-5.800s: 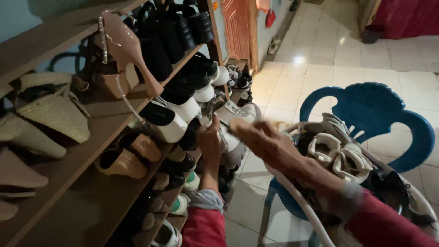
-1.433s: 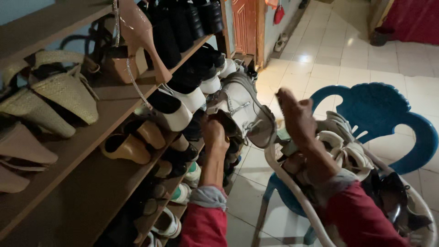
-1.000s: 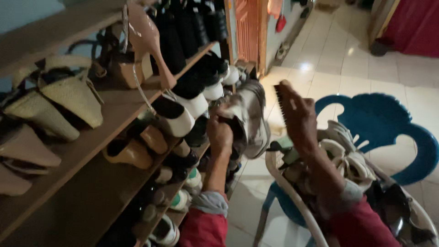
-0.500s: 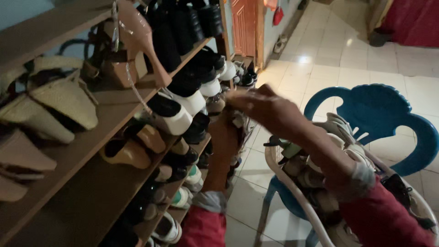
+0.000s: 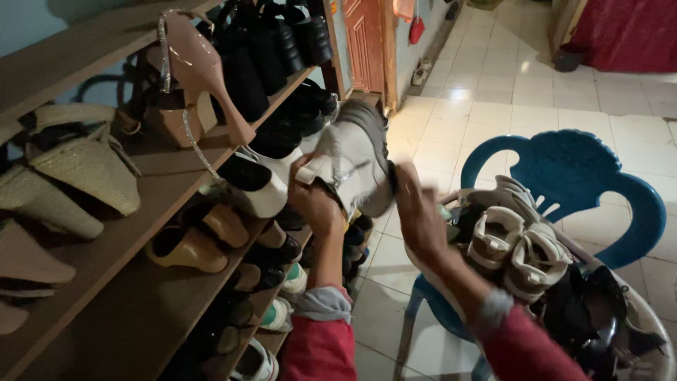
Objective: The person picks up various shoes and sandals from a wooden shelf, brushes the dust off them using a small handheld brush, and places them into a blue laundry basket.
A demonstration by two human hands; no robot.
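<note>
Head view, looking down between my two arms: a white sneaker [image 5: 352, 166] with a grey sole sits raised in front of the wooden shoe rack [image 5: 127, 247], level with its middle shelf. Its long axis runs on a slant, one end up and away toward the far end of the rack, the other down toward me; the grey sole faces right, the white upper faces the shelves. Motion blur softens its outline, so I cannot tell toe from heel for certain.

My left hand [image 5: 314, 201] grips the sneaker's lower end, fingers [image 5: 302, 169] wrapped over the white upper. My right hand [image 5: 416, 212] is just beside the sole, blurred; I cannot tell whether its fingers are clenched or spread, or whether they touch the shoe.

Behind the sneaker, the shelf holds a black-and-white shoe [image 5: 250, 187] and a row of dark shoes whose shapes melt into shadow. One shelf up, a pink high heel [image 5: 197, 63] stands tilted; woven tan shoes [image 5: 84, 166] lie at the left, partly cut off by the frame's edge. Lower shelves hold tan flats [image 5: 187, 247] and pale sneakers, dimly lit.

At right, a white basket [image 5: 649, 331] heaped with white strappy sandals [image 5: 518, 243] and dark shoes rests on a blue plastic chair [image 5: 564, 166], over a pale tiled floor [image 5: 493, 85].
</note>
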